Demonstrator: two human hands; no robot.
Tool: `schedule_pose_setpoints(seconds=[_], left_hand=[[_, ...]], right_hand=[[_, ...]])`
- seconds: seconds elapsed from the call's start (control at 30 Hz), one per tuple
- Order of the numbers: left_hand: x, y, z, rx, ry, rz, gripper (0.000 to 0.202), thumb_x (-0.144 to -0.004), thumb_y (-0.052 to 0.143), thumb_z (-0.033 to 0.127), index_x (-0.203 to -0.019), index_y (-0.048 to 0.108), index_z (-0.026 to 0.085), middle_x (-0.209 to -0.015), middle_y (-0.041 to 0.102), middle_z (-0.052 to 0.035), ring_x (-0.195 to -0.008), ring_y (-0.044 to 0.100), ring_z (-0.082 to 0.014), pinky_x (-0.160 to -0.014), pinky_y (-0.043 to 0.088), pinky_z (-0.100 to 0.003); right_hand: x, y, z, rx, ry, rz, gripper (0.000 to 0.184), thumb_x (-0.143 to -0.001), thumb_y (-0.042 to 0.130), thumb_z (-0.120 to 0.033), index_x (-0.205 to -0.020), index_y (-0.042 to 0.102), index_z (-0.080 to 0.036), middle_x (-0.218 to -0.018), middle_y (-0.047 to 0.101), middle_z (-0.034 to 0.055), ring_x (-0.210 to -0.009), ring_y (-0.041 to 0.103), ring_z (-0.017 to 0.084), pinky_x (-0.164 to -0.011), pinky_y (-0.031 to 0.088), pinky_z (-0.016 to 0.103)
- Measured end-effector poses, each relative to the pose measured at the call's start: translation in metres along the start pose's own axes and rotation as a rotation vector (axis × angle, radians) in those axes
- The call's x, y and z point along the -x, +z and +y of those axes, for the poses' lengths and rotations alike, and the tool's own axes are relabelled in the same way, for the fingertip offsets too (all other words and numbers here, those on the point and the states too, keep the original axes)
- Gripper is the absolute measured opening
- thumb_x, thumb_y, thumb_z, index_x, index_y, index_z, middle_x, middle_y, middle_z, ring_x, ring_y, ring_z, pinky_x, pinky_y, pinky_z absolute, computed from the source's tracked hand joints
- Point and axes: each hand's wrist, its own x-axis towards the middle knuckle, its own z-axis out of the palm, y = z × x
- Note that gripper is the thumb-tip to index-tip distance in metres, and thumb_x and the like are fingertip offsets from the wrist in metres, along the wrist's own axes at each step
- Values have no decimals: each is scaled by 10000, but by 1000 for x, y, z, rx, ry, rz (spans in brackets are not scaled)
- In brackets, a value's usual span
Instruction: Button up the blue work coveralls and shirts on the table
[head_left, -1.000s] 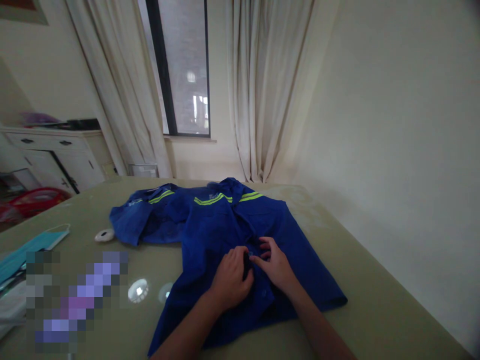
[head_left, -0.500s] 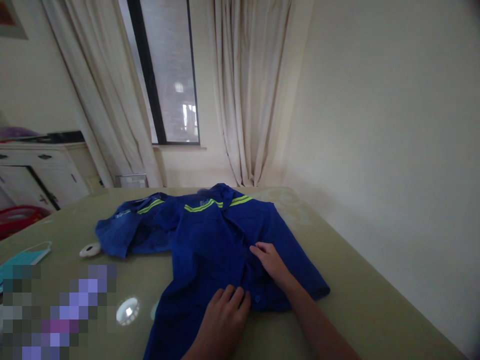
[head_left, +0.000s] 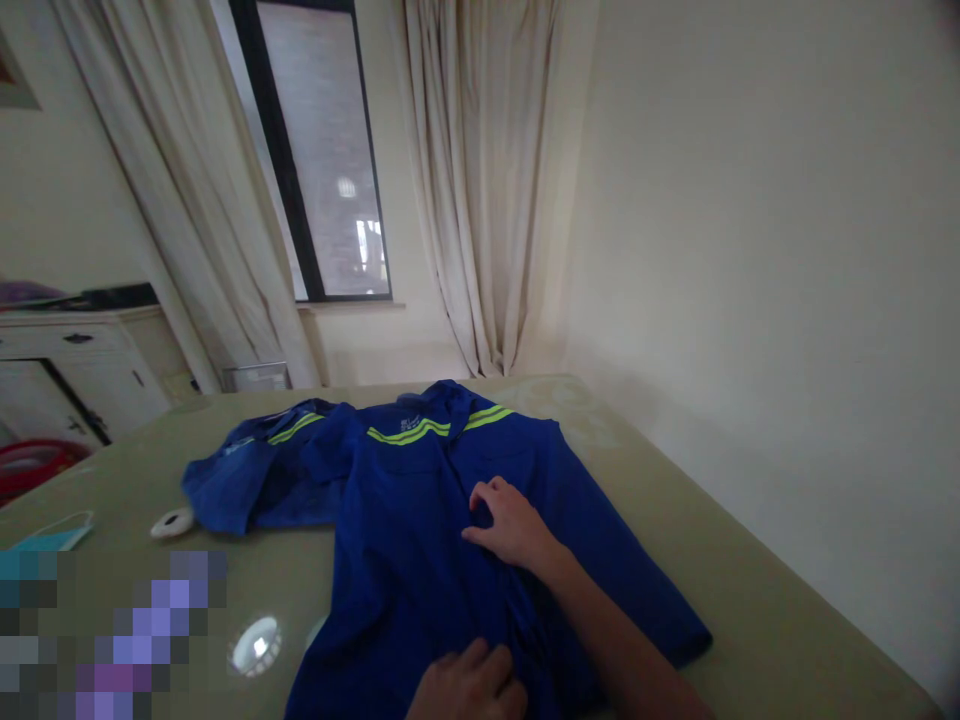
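The blue work shirt (head_left: 420,540) lay front-up on the table (head_left: 750,600), collar away from me, its yellow-green stripes (head_left: 409,432) across the chest and one sleeve thrown out to the left. My right hand (head_left: 510,525) rested on the front opening at mid-chest, fingers loosely bent on the cloth and gripping nothing I could see. My left hand (head_left: 469,685) sat on the lower front at the frame's bottom edge. Only its knuckles showed, so I couldn't tell whether it held a fold.

With my hands this far apart, I judged the front could bunch or slide on the smooth tabletop, pulling the two edges out of line.

A second earlier both hands had been together at the opening. Since then the right had moved up towards the collar and the left down towards the hem.

A small white disc (head_left: 172,522) and a face mask (head_left: 52,535) lay off to the left.
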Motion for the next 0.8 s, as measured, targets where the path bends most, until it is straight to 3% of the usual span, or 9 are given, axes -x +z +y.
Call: schedule_pose_setpoints(seconds=[0.07, 0.17, 0.23, 0.3, 0.4, 0.53, 0.7, 0.8], left_hand=[[-17, -26, -13, 138, -121, -149, 195, -961, 605, 334, -796, 659, 245, -817, 696, 6, -681, 652, -168, -504, 378, -255], [-48, -57, -41, 238, -370, -143, 264, -1036, 432, 299, -938, 673, 249, -974, 699, -24, -912, 688, -208, -746, 501, -297], [-67, -62, -61, 229, -500, -162, 293, -1037, 373, 210, -1029, 665, 239, -1048, 690, -46, -984, 687, -219, -808, 507, -320], [-81, -54, -77, 193, -616, -193, 286, -1022, 380, 178, -1105, 648, 232, -1100, 682, -60, -985, 698, -231, -790, 511, -328], [-91, -35, -92, 139, -745, -167, 231, -1016, 448, 278, -1147, 635, 244, -1143, 667, -63, -946, 713, -258, -735, 506, -340], [-89, -18, -99, 176, -760, -105, 163, -981, 544, 357, -1087, 644, 284, -1082, 658, -20, -881, 705, -231, -660, 450, -296], [-83, -10, -104, 291, -806, -55, 78, -963, 582, 326, -989, 641, 282, -951, 642, 24, -816, 659, -161, -599, 346, -250], [-81, -5, -106, 328, -784, -12, 77, -969, 574, 313, -954, 643, 284, -928, 621, 36, -775, 632, -142, -583, 328, -251]], right_hand=[[1, 6, 5, 24, 12, 33, 258, -778, 650, -85, -982, 630, -241, -986, 583, 6, -872, 592, 168, -762, 401, 254], [3, 8, 17, 19, 31, 78, 359, -760, 487, 48, -937, 635, -227, -936, 590, 3, -822, 595, 145, -754, 403, 242], [4, 6, 26, 10, 43, 79, 332, -770, 477, 48, -867, 654, -215, -911, 609, 14, -834, 607, 155, -770, 416, 249], [5, 4, 34, -31, 50, 92, 287, -799, 501, 17, -833, 675, -208, -904, 641, 26, -866, 626, 170, -806, 435, 264], [6, 1, 43, -134, 76, 124, 232, -826, 550, -32, -865, 700, -205, -910, 687, 31, -895, 654, 181, -840, 462, 279], [7, -3, 48, -135, 70, 142, 247, -844, 544, -42, -895, 718, -210, -940, 703, 36, -915, 665, 181, -857, 478, 282], [8, -7, 40, 95, 136, 179, 305, -824, 520, -7, -942, 726, -198, -961, 674, 57, -914, 658, 188, -855, 471, 283], [9, -7, 30, 165, 192, 201, 179, -908, 563, -143, -937, 727, -209, -966, 658, 62, -923, 654, 205, -842, 472, 296]])
